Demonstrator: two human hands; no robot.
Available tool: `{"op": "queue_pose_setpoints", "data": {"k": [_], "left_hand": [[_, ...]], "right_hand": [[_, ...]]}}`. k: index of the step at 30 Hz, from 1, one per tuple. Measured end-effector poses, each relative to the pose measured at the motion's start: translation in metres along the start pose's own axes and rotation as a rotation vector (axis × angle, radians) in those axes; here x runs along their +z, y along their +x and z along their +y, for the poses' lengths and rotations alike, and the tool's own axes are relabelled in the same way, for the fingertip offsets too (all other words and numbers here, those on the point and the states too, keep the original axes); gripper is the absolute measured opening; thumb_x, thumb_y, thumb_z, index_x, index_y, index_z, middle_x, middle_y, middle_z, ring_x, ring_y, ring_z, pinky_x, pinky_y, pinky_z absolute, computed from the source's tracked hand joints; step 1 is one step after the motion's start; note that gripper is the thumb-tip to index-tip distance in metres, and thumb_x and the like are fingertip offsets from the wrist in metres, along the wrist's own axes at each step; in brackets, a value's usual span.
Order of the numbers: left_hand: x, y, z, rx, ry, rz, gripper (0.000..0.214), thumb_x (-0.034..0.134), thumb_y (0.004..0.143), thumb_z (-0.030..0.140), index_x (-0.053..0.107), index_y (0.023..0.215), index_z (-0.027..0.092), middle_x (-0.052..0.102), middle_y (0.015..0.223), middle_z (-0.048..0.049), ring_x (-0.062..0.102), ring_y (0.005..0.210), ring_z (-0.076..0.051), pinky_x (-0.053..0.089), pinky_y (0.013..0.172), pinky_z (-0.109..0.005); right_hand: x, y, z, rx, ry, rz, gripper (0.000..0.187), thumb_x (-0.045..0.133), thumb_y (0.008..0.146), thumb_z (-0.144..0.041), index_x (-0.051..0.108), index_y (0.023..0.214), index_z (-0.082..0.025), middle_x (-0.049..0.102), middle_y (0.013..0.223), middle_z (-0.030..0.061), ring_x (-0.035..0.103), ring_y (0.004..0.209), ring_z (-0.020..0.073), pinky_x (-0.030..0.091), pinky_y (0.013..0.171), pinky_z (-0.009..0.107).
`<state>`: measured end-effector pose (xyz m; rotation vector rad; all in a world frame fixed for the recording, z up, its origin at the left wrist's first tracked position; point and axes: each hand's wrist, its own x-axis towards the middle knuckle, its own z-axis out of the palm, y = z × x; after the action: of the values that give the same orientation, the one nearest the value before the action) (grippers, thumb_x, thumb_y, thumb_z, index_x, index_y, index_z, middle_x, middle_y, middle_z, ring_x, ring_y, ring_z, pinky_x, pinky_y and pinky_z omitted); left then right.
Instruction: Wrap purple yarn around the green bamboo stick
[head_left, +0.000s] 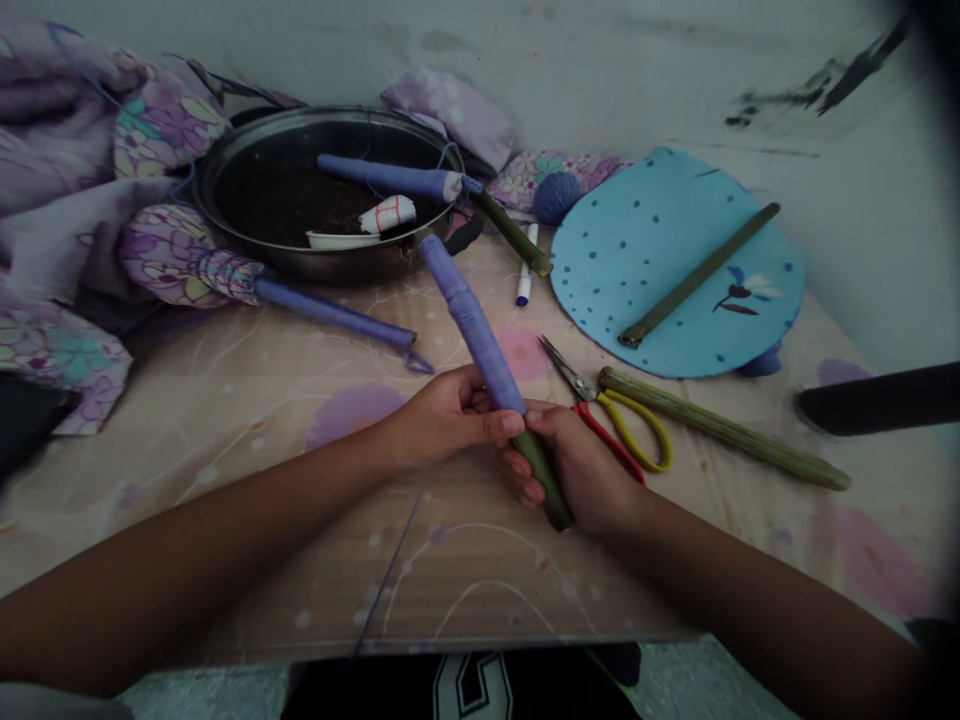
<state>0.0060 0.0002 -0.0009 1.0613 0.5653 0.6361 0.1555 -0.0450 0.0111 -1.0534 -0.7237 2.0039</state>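
Fingers [512, 424] of the left hand [442, 418] and right hand [577, 470] close around a purple-thread-wrapped bamboo stick [472, 320] above the desk [225, 420].

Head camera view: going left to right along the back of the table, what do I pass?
Floral cloth, metal pan, white marker, blue dotted disc.

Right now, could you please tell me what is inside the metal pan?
The metal pan holds dark loose material, a white bundle tied with red thread, and a purple-wrapped stick lying across it. The pan's floor beneath them is covered.
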Motion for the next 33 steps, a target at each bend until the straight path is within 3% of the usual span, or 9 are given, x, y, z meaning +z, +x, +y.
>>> {"op": "queue_pose_setpoints", "data": {"k": [3,12,16,21,25,33], "left_hand": [[-0.0015,-0.0016,-0.0024,0.013,-0.018,-0.036,0.029,0.07,0.074,0.03,0.052,0.091,0.013,0.065,0.074,-0.0013,0.064,0.064,-0.01,0.048,0.058,-0.019],[0.0,-0.0041,0.0003,0.08,-0.02,0.046,0.021,0.066,0.076,0.025,0.053,0.089,0.014,0.06,0.067,0.0025,0.06,0.061,-0.008,0.046,0.058,-0.018],[0.0003,-0.0035,-0.0006,0.047,-0.034,0.021,0.027,0.066,0.077,0.028,0.05,0.092,0.015,0.061,0.067,0.0027,0.062,0.057,-0.009,0.048,0.055,-0.019],[0.0,-0.0022,-0.0009,0.062,0.022,0.083,0.03,0.072,0.071,0.03,0.05,0.084,0.014,0.061,0.065,0.0029,0.061,0.058,-0.007,0.047,0.054,-0.016],[0.0006,-0.002,-0.0007,0.053,0.003,0.066,0.031,0.072,0.07,0.032,0.05,0.083,0.014,0.062,0.067,0.0023,0.061,0.06,-0.008,0.047,0.056,-0.017],[0.0019,-0.0048,0.0009,0.034,-0.035,0.062,0.023,0.066,0.074,0.027,0.057,0.089,0.012,0.06,0.067,0.001,0.06,0.063,-0.01,0.047,0.059,-0.02]], "right_hand": [[-0.0005,0.0003,0.0002,0.008,0.0,0.034,0.02,0.046,0.072,-0.035,0.052,0.067,-0.017,0.047,0.046,-0.0032,0.039,0.032,0.0081,0.033,0.034,0.021],[-0.0034,-0.0003,-0.0001,-0.042,0.026,-0.041,0.022,0.049,0.072,-0.034,0.058,0.072,-0.015,0.052,0.051,-0.0014,0.045,0.035,0.009,0.036,0.037,0.021],[-0.0037,0.0002,-0.0015,-0.048,0.046,-0.073,0.02,0.049,0.071,-0.033,0.058,0.074,-0.015,0.054,0.055,0.0,0.047,0.039,0.0102,0.038,0.038,0.022],[-0.0036,0.0017,-0.0022,0.041,0.032,-0.004,0.022,0.049,0.072,-0.036,0.055,0.068,-0.016,0.05,0.048,-0.0014,0.043,0.035,0.0095,0.035,0.035,0.021],[-0.0035,0.0016,-0.0021,0.026,0.001,0.037,0.026,0.05,0.073,-0.039,0.056,0.064,-0.015,0.05,0.046,-0.001,0.043,0.034,0.0094,0.035,0.035,0.021],[-0.0016,-0.0005,-0.004,-0.02,0.047,-0.023,0.022,0.051,0.072,-0.036,0.058,0.069,-0.015,0.051,0.051,-0.001,0.045,0.038,0.0096,0.037,0.039,0.022]]}}
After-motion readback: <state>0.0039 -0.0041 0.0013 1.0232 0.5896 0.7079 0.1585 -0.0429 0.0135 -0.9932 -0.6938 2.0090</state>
